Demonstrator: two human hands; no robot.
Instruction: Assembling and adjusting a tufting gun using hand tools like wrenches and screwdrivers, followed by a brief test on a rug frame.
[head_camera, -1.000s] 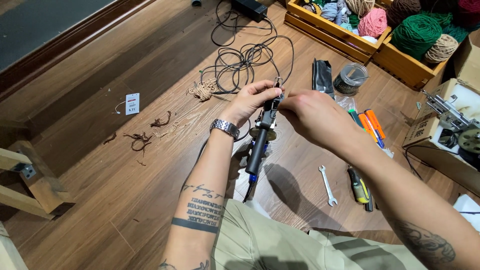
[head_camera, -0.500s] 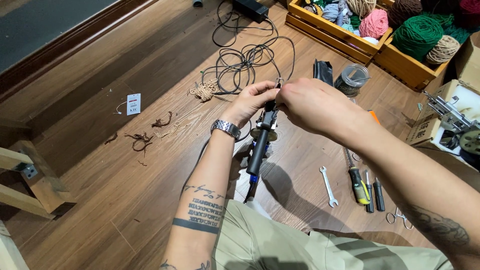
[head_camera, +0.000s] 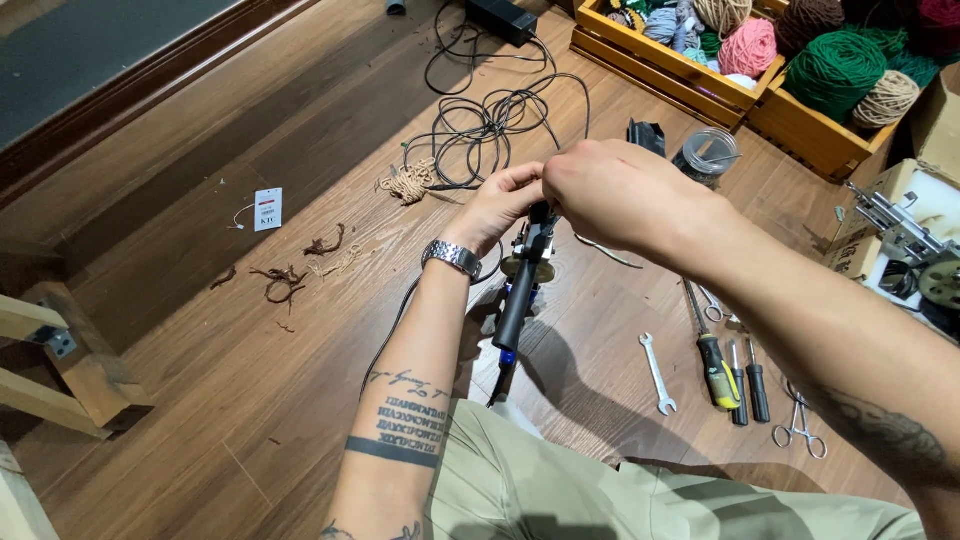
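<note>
both pinched on the top of a black handheld tool, left hand and right hand clenched grips, held upright above the wooden floor, near a wrench and screwdrivers.

Left hand and right hand meet fingertip to fingertip, forearms converging, fingers curled.
</note>
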